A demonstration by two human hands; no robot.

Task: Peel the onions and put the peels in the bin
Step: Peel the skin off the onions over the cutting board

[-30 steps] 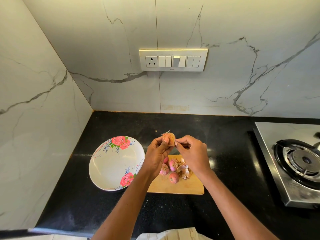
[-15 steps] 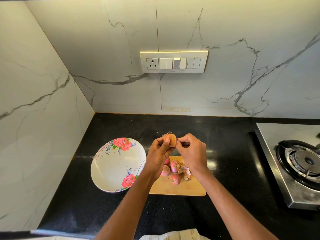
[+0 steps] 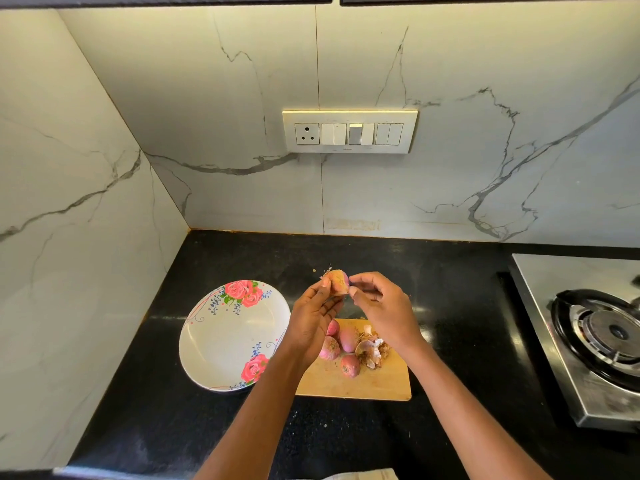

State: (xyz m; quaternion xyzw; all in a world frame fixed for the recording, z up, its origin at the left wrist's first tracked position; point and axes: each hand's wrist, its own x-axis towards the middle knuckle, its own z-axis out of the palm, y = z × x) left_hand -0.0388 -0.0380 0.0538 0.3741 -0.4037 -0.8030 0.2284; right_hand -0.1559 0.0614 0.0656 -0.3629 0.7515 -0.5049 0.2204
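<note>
The left hand (image 3: 313, 317) grips a small onion (image 3: 337, 280) at its fingertips, raised above the far edge of the cutting board (image 3: 356, 382). The onion's long axis runs roughly from 10 o'clock to 4 o'clock, and its wispy root end points toward 10 o'clock (up and away from the person). The right hand (image 3: 384, 306) meets it from the 3 o'clock side, its curled thumb and forefinger pinching at the onion's skin; whether a strip has lifted free is too small to tell.

Below the hands, on the wooden cutting board, lie four more onions (image 3: 341, 344) in a tight cluster, touching one another, partly hidden by the left wrist. Just beside them at 3 o'clock sits a small heap of papery peels (image 3: 372, 349).

At 9 o'clock from the board, touching or almost touching its left edge, rests a white plate (image 3: 221, 341) printed with pink roses. All stand on a black countertop (image 3: 450, 323). At 3 o'clock, well apart, is a steel gas stove (image 3: 561, 327). At 12 o'clock, on the marble wall, hangs a switch panel (image 3: 349, 132).
</note>
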